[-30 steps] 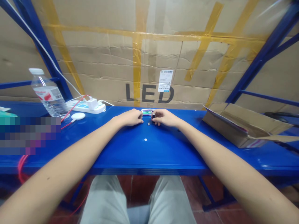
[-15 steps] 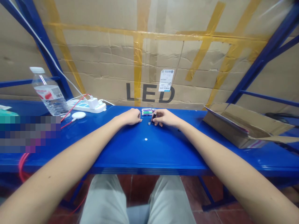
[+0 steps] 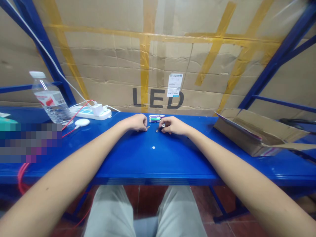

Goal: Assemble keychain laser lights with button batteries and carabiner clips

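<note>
My right hand (image 3: 174,125) is closed around a small black cylinder (image 3: 160,129), whose pale round end (image 3: 163,125) faces me. Beside its fingertips a tiny silvery piece (image 3: 156,131) lies on the blue table (image 3: 158,164). My left hand (image 3: 139,122) rests on the table with its fingers curled together. At its fingertips shows a small metallic bit (image 3: 148,127); whether the fingers grip it is too small to make out. Between and behind both hands lies a row of slim shiny cylinders (image 3: 154,118), purple, green and silver. A small white disc (image 3: 153,147) lies nearer to me.
An open cardboard box (image 3: 254,135) stands at the right. To the left are a water bottle (image 3: 50,98), a white power strip (image 3: 91,112), a round white charger (image 3: 82,122) and red cables (image 3: 22,177). A large cardboard sheet (image 3: 111,65) rises behind the table.
My right hand has tipped the black cylinder from upright so its round end turns toward me. My left hand has stayed almost in place.
</note>
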Demonstrator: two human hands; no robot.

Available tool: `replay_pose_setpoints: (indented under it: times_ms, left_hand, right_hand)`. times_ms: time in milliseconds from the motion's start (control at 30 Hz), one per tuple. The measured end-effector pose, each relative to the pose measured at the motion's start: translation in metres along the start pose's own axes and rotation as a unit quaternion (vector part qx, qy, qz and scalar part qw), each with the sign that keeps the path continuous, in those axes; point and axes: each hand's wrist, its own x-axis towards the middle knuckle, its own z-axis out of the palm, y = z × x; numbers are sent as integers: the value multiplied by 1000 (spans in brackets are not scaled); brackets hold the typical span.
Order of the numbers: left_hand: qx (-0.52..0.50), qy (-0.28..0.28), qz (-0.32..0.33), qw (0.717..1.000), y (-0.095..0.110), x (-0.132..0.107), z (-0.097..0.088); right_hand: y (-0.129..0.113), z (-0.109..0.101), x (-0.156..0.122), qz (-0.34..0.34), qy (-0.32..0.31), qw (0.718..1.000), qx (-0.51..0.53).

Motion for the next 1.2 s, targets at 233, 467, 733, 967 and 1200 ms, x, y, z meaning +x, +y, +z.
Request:
replay_pose_setpoints:
  times_ms: [233, 467, 733, 967, 1200]
  left_hand:
    - [21, 18, -7, 1000, 3, -1, 3]
    - [55, 62, -12, 997, 7, -1, 7]
    - [26, 59, 7, 998, 3, 3, 9]
    - [-93, 54, 15, 994, 9, -4, 5]
    - [-220, 84, 142, 962, 35, -16, 8]
  right_hand:
    - [-3, 0, -1, -14, -3, 998, -55]
    - [-2, 1, -1, -11, -13, 999, -49]
    - [-4, 0, -2, 4, -9, 997, -71]
    - [-4, 1, -2, 13, -5, 998, -66]
    - [2, 1, 0, -15, -3, 999, -42]
